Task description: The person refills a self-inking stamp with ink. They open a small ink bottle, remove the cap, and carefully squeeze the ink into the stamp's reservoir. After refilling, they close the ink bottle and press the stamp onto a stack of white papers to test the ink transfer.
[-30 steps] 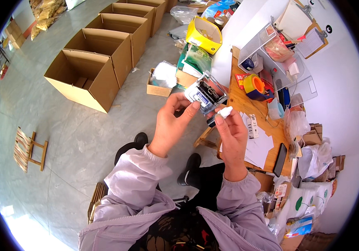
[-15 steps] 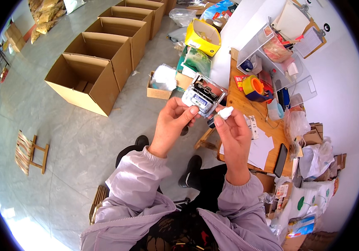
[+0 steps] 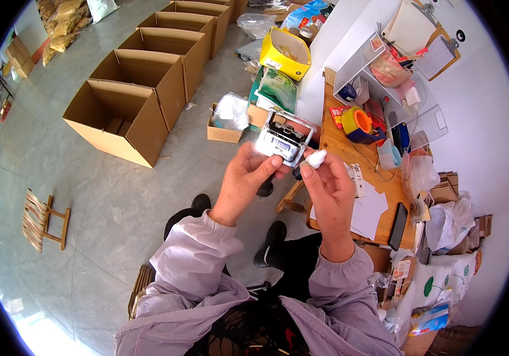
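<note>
Left hand [image 3: 239, 184]: thumb pressed on the near edge of a small device [image 3: 283, 145], fingers curled beneath it, so the grasp is firm from that side. Device sits in a clear frame, dark mechanism on the far part, pale label on the near part; it is held in the air, just left of the wooden table [image 3: 336, 143].

Right hand [image 3: 334, 193]: thumb and fingers pinch a small white bottle [image 3: 315, 158] just beside the device's right near corner (cannot tell whether bottle and device touch). A dark piece [image 3: 297, 173] shows left of the right thumb; its link to the bottle is unclear.

On the table: white papers [image 3: 366, 213] and a black phone [image 3: 398, 226] at the near end, an orange and yellow tape roll [image 3: 356, 120] farther off. Far left, open cardboard boxes [image 3: 107, 143] stand in a row on the floor.
</note>
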Available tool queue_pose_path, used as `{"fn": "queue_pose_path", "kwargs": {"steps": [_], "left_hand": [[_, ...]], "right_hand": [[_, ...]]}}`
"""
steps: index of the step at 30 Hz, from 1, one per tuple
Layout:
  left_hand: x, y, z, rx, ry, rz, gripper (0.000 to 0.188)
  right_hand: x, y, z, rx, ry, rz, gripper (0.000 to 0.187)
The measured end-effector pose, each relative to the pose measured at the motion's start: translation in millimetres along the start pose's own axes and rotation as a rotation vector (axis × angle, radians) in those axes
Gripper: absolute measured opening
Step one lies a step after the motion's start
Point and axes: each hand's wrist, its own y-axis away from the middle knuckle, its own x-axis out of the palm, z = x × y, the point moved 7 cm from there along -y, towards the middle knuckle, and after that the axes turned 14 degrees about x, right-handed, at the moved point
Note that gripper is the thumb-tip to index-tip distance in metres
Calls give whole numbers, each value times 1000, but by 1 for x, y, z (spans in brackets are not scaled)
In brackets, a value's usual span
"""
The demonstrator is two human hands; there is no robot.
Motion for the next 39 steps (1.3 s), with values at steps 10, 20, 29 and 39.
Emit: {"fn": "queue_pose_path", "kwargs": {"steps": [10,20,29,39], "left_hand": [[5,0,-5,38,79,61,30],[7,3,-5,6,119,141,38],[4,3,-6,-18,111,134,34],[6,1,-7,55,89,138,41]], "right_hand": [[3,5,14,-82,141,-32,31],[9,15,21,-155,157,-2,33],[9,21,18,-174,166,4,32],[3,16,9,-91,69,9,30]]}}
